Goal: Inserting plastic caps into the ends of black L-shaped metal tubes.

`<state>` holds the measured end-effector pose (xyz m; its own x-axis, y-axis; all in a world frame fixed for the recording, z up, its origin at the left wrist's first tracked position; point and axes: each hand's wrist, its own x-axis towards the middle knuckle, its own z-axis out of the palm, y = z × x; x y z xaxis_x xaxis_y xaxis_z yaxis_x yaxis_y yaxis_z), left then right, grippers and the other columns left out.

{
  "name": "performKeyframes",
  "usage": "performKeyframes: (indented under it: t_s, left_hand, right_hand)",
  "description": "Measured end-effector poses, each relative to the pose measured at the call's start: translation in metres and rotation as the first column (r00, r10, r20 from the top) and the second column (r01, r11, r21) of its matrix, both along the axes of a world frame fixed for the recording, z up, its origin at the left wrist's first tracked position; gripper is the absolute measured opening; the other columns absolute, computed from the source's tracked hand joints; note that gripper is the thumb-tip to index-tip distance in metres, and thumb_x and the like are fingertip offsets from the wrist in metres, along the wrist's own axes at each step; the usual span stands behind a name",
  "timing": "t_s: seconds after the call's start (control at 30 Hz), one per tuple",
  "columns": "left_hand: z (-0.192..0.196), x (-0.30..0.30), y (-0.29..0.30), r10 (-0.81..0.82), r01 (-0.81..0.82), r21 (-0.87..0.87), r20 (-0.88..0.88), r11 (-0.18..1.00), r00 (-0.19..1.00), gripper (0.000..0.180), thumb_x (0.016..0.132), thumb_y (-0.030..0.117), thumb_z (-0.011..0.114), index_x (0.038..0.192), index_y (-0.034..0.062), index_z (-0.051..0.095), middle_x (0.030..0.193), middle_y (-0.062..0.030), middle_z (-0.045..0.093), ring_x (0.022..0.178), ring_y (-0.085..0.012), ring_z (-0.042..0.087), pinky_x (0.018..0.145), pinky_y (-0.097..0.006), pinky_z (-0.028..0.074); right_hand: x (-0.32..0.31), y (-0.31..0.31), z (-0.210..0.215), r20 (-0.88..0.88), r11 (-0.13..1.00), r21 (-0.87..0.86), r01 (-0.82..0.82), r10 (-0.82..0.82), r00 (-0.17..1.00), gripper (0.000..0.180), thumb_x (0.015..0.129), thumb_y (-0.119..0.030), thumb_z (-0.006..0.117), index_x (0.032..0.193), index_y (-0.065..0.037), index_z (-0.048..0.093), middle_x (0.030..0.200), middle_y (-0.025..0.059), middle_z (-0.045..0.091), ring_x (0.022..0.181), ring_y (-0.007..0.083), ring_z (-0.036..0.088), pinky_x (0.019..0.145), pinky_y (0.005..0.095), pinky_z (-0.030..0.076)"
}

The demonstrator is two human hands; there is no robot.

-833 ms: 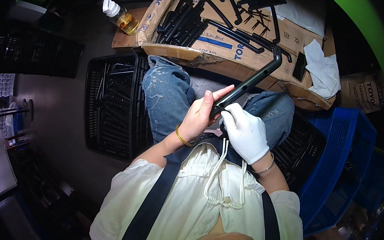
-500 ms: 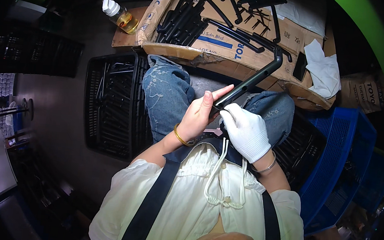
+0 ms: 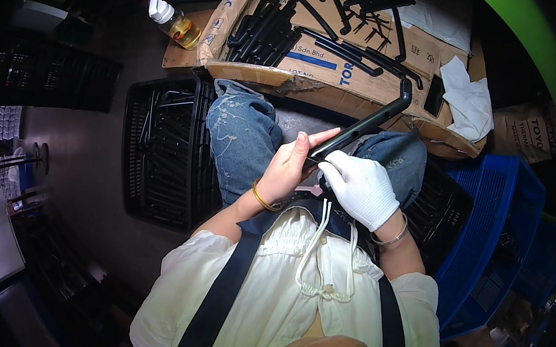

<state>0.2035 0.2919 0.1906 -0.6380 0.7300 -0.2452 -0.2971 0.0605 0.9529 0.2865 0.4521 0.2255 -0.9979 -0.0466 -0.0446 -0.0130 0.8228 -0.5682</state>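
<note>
Over my lap, my bare left hand point(image 3: 287, 168) is closed around the lower part of a long black plastic handle point(image 3: 368, 123) with a bent end. The handle slants up to the right, its bend close to the cardboard's front edge. My right hand point(image 3: 364, 189), in a white knit glove, is pinched at the handle's lower end beside my left fingers. Whatever sits between the right fingertips is too small to make out. Ahead, a pile of similar black handles point(image 3: 267, 37) lies on the cardboard work surface point(image 3: 326, 80), with more scattered to its right.
A black crate point(image 3: 130, 180) full of black parts stands at my left, and another dark crate point(image 3: 450, 212) at my right. Blue crates point(image 3: 477, 237) sit farther right. A bottle point(image 3: 183, 32), a phone point(image 3: 435, 96) and a white cloth point(image 3: 467, 104) lie around the cardboard.
The handle's bent end has swung slightly to the right and down. My right hand has shifted slightly right and down, still pinched at the lower end. My left hand stays put.
</note>
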Motion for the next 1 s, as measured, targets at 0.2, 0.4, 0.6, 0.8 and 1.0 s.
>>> performKeyframes:
  t_s: [0.2,0.4,0.6,0.8,1.0]
  left_hand:
    - [-0.005,-0.001,-0.002,-0.025,0.025,0.000,0.127,1.000,0.992,0.065,0.106,0.052,0.018,0.138,0.0095,0.055,0.062,0.0070,0.044,0.055,-0.0020,0.035,0.050,-0.018,0.028]
    - [-0.002,-0.001,-0.002,0.003,-0.005,0.016,0.137,1.000,0.991,0.066,0.105,0.054,0.018,0.140,0.0110,0.054,0.060,0.0069,0.043,0.053,-0.0021,0.035,0.050,-0.019,0.028]
    - [-0.002,0.002,-0.001,0.033,-0.034,-0.019,-0.068,0.999,0.997,0.064,0.106,0.051,0.018,0.139,0.0089,0.054,0.061,0.0064,0.044,0.054,-0.0032,0.037,0.051,-0.021,0.029]
    - [0.003,0.001,0.000,0.026,-0.026,-0.013,-0.051,1.000,0.998,0.062,0.107,0.049,0.019,0.138,0.0084,0.055,0.062,0.0059,0.045,0.054,-0.0031,0.036,0.051,-0.021,0.029]
    - [0.001,0.000,0.003,0.051,-0.051,-0.004,-0.042,0.999,0.998,0.062,0.107,0.048,0.020,0.138,0.0080,0.055,0.062,0.0061,0.046,0.054,-0.0029,0.036,0.050,-0.020,0.028]
  right_hand:
    - [-0.001,0.003,-0.001,0.064,0.999,-0.048,-0.016,0.019,0.998,0.015,0.094,-0.021,0.056,0.091,-0.008,0.062,0.074,0.0132,0.065,0.069,0.0344,0.065,0.059,0.0419,0.052]
    - [0.002,-0.004,-0.009,-0.053,0.998,0.003,-0.059,0.059,0.997,0.015,0.092,-0.021,0.056,0.093,-0.007,0.061,0.075,0.0105,0.063,0.065,0.0303,0.067,0.056,0.0398,0.054]
    - [0.002,-0.004,-0.007,-0.083,0.996,0.058,-0.068,0.073,0.994,0.014,0.092,-0.019,0.056,0.093,-0.006,0.060,0.074,0.0111,0.063,0.065,0.0293,0.067,0.056,0.0399,0.054]
    - [0.001,0.000,-0.002,-0.030,0.999,-0.005,-0.054,0.054,0.998,0.013,0.093,-0.020,0.056,0.094,-0.007,0.060,0.074,0.0115,0.063,0.065,0.0297,0.067,0.056,0.0401,0.054]
    - [0.001,-0.003,-0.004,-0.075,0.996,-0.084,-0.005,-0.001,0.997,0.014,0.093,-0.020,0.056,0.094,-0.007,0.060,0.075,0.0128,0.063,0.065,0.0316,0.066,0.056,0.0406,0.054]
